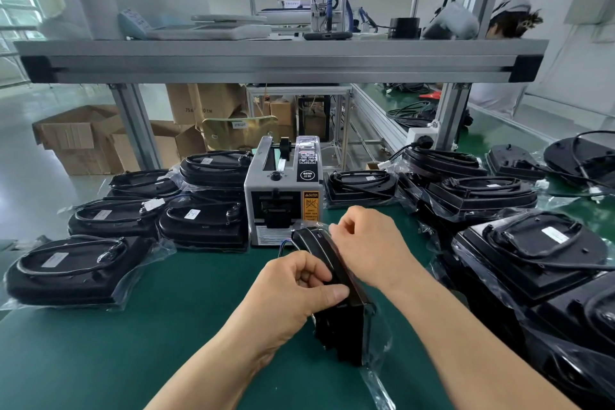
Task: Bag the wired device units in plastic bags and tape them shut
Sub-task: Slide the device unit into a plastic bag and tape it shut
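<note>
Head view: left hand grips black wired device unit, standing on edge inside clear plastic bag; right hand curls at its top, grasp indiscernible.

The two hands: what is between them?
Head view: the black device unit, on edge in its plastic bag. The left hand grips it; the right hand pinches its top end.

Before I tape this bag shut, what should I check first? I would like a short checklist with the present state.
1. Unit held firm: ok. The left hand grips the unit, which stands on edge.
2. Unit inside the bag: ok. Film shows round its near end.
3. Bag mouth folded flat: cannot tell. The right hand covers it.
4. Tape piece ready at the tape dispenser: cannot tell.
</note>
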Available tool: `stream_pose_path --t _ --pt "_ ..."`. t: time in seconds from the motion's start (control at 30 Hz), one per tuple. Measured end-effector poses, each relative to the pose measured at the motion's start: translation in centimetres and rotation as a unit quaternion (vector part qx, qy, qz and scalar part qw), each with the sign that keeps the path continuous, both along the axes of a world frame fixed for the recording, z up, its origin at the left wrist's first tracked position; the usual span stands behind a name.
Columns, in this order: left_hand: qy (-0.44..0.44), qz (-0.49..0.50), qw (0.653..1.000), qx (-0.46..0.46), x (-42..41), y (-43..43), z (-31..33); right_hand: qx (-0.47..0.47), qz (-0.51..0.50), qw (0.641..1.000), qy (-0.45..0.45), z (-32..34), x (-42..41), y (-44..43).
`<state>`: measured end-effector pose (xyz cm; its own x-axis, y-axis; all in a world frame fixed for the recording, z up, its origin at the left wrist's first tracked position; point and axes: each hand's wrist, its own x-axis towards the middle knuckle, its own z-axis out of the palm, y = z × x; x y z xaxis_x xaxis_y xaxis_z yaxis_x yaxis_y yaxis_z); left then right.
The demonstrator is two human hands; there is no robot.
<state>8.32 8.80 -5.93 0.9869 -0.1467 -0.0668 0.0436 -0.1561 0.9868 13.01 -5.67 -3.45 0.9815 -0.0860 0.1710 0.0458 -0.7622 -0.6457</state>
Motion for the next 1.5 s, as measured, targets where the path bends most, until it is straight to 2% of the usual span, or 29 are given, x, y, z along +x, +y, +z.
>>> stream_pose_path --t 0.2,0.3,0.4,0.47,0.57,0.87,1.0,1.1,1.2,1.4,1.5 --pt "-0.011 -0.037 0.999 0.009 1.0 0.9 0.4 -0.031 0.004 0.999 -0.012 -1.0 -0.3 0.7" --pt "0.031 0.108 0.992 -0.059 4.4 2.3 0.2 -0.035 0.004 0.999 -0.025 -1.1 -0.3 0.2" --pt "0.113 0.228 0.958 -0.133 8.6 3.2 0.0 -0.053 -0.004 0.998 -0.025 -1.1 -0.2 -0.1" --pt "0.16 0.258 0.938 -0.166 10.5 3.1 -0.3 -0.076 -0.005 0.997 -0.026 -1.1 -0.2 -0.2" --pt "0.185 0.278 0.925 -0.182 12.0 2.6 -0.6 -0.098 -0.005 0.995 -0.037 -1.1 -0.2 -0.2" --pt "0.143 0.357 0.888 -0.253 13.5 0.9 -0.4 -0.079 0.013 0.996 -0.05 -1.6 -0.3 0.6" --pt "0.098 0.305 0.907 -0.273 11.4 1.6 0.0 -0.063 0.022 0.997 -0.048 -1.7 -0.3 0.4" --pt "0.087 0.149 0.951 -0.257 8.2 2.6 0.6 -0.06 0.028 0.997 -0.045 -1.5 -0.3 0.2" --pt "0.078 0.027 0.984 -0.159 6.0 2.4 1.2 -0.062 0.026 0.997 -0.043 -1.3 -0.4 0.3" --pt "0.054 0.007 0.998 -0.021 6.6 1.9 2.1 -0.047 0.029 0.998 -0.038 -1.3 -0.4 0.2" --pt "0.054 -0.006 0.998 0.016 6.9 1.4 2.3 -0.042 0.033 0.998 -0.039 -1.3 -0.3 0.1"
